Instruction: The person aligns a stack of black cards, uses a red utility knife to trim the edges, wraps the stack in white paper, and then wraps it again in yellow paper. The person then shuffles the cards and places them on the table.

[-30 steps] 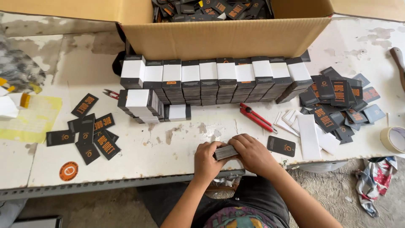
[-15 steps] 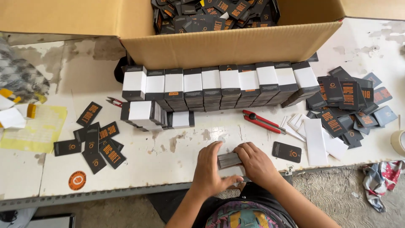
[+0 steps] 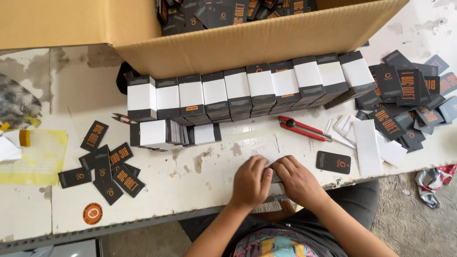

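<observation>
My left hand (image 3: 250, 181) and my right hand (image 3: 298, 179) are closed together around a small stack of dark cards (image 3: 275, 177) at the near edge of the white table (image 3: 209, 185); the stack is almost hidden by the fingers. A single black card with an orange mark (image 3: 333, 162) lies just right of my right hand. White paper strips (image 3: 369, 145) lie beyond it. A row of banded card stacks (image 3: 247, 90) stands behind my hands, with two more banded stacks (image 3: 173, 133) in front of it.
A large cardboard box (image 3: 247, 45) full of black cards sits at the back. A red utility knife (image 3: 304, 128) lies on the table. Loose black cards are scattered left (image 3: 107, 164) and piled right (image 3: 409, 100). A yellow sheet (image 3: 40, 159) lies far left.
The view has shifted, and my hands have closed more tightly over the card stack, which showed more between the fingers earlier. Nothing else on the table moved.
</observation>
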